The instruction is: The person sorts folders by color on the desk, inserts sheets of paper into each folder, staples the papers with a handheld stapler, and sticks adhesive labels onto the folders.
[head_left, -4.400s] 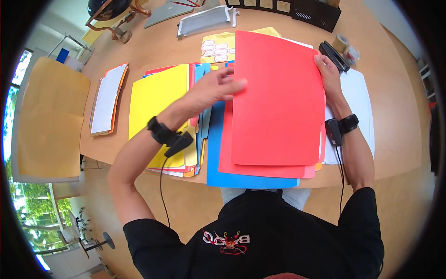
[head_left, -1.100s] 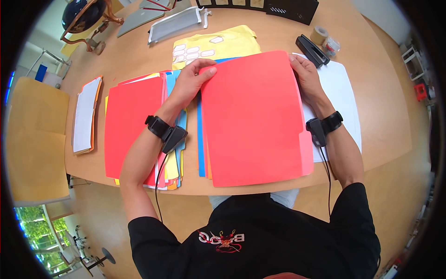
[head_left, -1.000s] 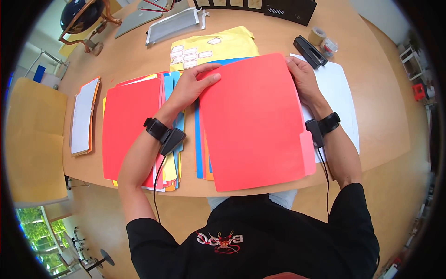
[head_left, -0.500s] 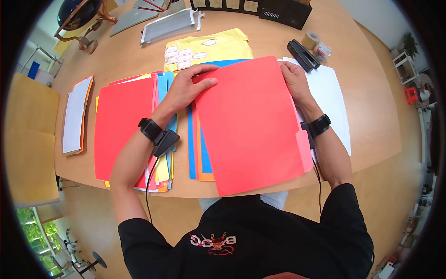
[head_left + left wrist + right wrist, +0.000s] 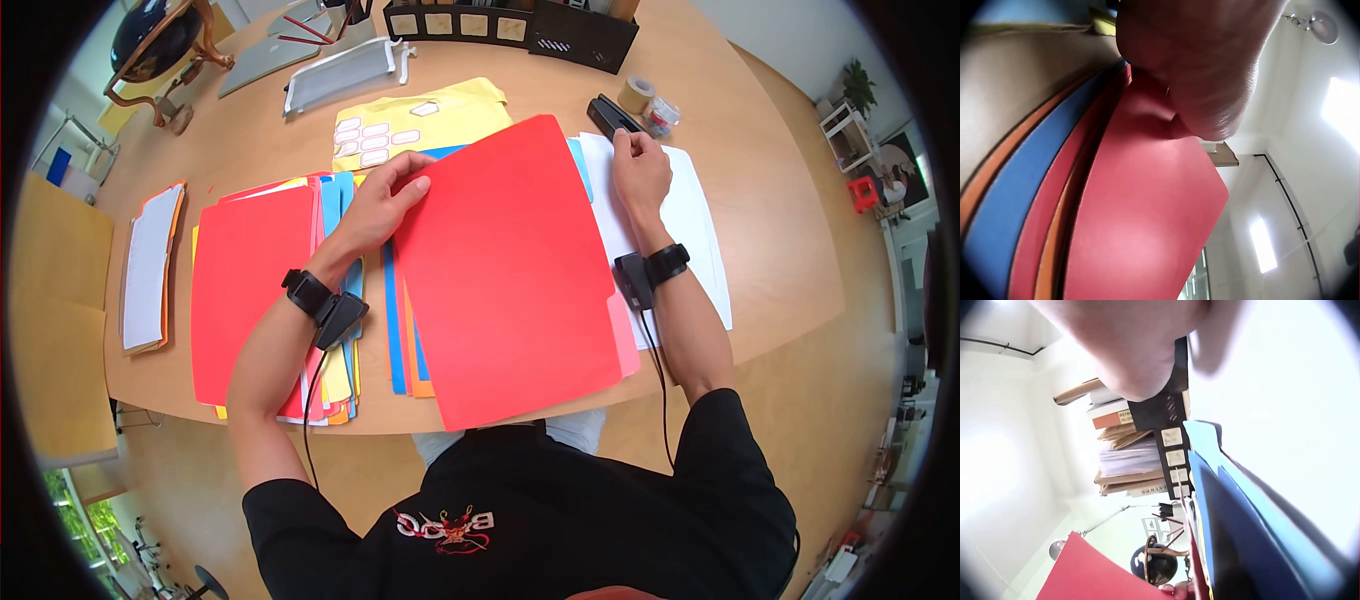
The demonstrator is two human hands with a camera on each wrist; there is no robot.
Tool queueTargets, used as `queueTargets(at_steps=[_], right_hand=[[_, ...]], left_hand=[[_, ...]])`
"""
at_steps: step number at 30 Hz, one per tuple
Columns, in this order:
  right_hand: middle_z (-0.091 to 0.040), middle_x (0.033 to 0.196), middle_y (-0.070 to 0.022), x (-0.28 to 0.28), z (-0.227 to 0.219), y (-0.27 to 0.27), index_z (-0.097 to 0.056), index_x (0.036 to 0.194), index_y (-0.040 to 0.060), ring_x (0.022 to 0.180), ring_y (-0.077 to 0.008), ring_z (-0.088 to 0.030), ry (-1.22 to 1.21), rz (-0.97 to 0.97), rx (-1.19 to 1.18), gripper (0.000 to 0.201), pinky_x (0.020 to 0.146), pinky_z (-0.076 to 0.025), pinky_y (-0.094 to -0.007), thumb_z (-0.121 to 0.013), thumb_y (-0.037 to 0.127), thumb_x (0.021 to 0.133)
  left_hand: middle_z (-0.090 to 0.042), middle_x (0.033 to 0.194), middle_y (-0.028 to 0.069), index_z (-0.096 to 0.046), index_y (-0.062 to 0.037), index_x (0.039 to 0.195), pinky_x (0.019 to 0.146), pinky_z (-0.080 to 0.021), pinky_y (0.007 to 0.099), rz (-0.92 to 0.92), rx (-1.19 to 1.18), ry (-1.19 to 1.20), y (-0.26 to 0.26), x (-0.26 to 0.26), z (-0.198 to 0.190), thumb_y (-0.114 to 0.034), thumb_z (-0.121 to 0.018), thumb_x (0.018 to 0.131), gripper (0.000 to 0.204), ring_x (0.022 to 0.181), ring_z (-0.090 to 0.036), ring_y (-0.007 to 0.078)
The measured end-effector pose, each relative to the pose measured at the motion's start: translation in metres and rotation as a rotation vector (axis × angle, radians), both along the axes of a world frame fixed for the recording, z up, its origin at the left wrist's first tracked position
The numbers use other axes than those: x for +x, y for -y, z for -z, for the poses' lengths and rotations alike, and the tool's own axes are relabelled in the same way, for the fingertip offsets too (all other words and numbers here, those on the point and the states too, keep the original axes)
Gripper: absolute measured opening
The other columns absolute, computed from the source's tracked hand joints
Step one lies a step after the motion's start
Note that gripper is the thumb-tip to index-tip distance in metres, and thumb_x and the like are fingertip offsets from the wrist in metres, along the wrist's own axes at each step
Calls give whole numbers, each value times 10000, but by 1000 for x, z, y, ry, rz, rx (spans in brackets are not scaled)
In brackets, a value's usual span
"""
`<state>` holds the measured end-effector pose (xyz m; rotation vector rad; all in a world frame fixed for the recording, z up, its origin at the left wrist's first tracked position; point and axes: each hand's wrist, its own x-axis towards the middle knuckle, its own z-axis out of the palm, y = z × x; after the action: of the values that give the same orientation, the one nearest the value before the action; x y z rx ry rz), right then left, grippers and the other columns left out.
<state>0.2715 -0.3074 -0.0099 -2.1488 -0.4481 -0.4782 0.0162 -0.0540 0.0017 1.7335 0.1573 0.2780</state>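
Observation:
In the head view, my left hand grips the upper left edge of a red file folder, thumb on top. The folder slants, its lower left corner out past the table's front edge. Under it lie more folders, with blue folder and orange folder edges in the left wrist view. My right hand is apart from the red folder, over the top of the stack of white paper, fingers bent. In the right wrist view its thumb and finger stand apart at the edge of the white paper.
A pile of folders topped by a red one lies left; a narrow paper stack lies farther left. Behind are a yellow envelope, black stapler, tape roll, mesh tray and black organizer.
A red folder has come onto the left pile, and my left hand took hold of another. My right hand has let go of that folder's edge and moved over the white paper.

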Motion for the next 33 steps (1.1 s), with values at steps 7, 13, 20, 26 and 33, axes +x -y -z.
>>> queueTargets(at_steps=[7,13,20,26,33], right_hand=[[-723,947,-169,6,10,3,-735,900,28,902,-322,-684,-104,-89,5,322,820,-518,-392,-617,328,905],[-717,1022,-187,12,15,9,-713,1050,28,987,-335,-679,-107,-175,5,305,893,-516,-389,-643,275,885],[-626,1090,-188,29,-8,15,-697,1014,45,1035,-380,-570,-6,-374,-516,290,927,-466,-439,-726,264,828],[-659,935,-158,52,-29,28,-644,893,25,861,-316,-620,104,-627,-599,192,749,-477,-450,-730,187,834],[-690,994,-176,42,-37,54,-666,972,30,944,-331,-662,-20,-300,-633,381,809,-513,-419,-752,368,819]], left_hand=[[-633,1004,16,-589,-39,1035,879,-439,236,-55,-265,118,-12,-1,2,-18,-474,876,198,909,-566,77],[-595,1005,36,-575,-59,1024,961,-402,279,-130,-534,143,-18,2,2,-5,-419,831,254,999,-545,129],[-565,865,80,-546,-61,836,958,-442,329,-128,-734,473,-47,17,59,-182,-557,967,178,960,-549,228],[-589,963,82,-611,-42,959,1047,-462,391,208,-1020,733,-49,16,66,-221,-644,926,185,1155,-568,296],[-597,908,103,-566,-58,905,1030,-453,456,-16,-1023,544,-65,12,78,-392,-574,959,338,1090,-571,307]])
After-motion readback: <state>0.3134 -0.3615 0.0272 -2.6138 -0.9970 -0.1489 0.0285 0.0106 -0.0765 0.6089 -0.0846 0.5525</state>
